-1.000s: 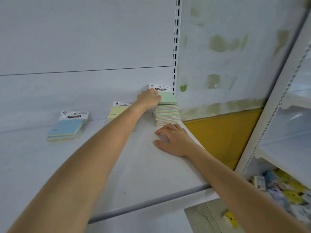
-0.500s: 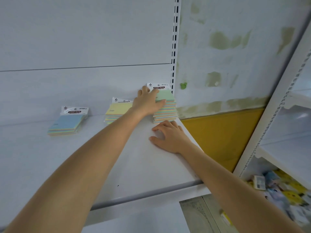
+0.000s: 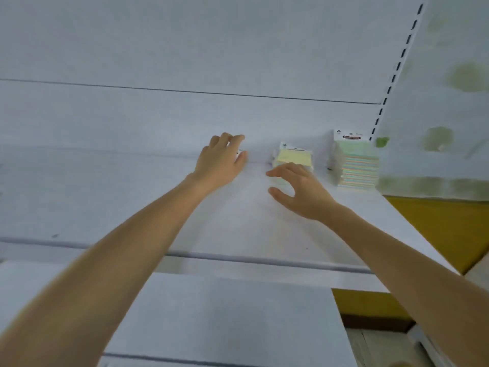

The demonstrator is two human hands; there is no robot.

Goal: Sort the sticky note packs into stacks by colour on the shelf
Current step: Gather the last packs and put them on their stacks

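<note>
Left hand (image 3: 222, 160) has left the green-topped stack (image 3: 357, 162) at the right end of the shelf (image 3: 238, 221) and reaches past the yellow-topped stack (image 3: 293, 158) left of it, grip unclear; right hand (image 3: 300, 192), lifted, hovers open and empty, so green looks sorted.

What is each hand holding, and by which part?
Right hand: nothing. Left hand covers a white card edge; whether it grips it cannot be told.
</note>
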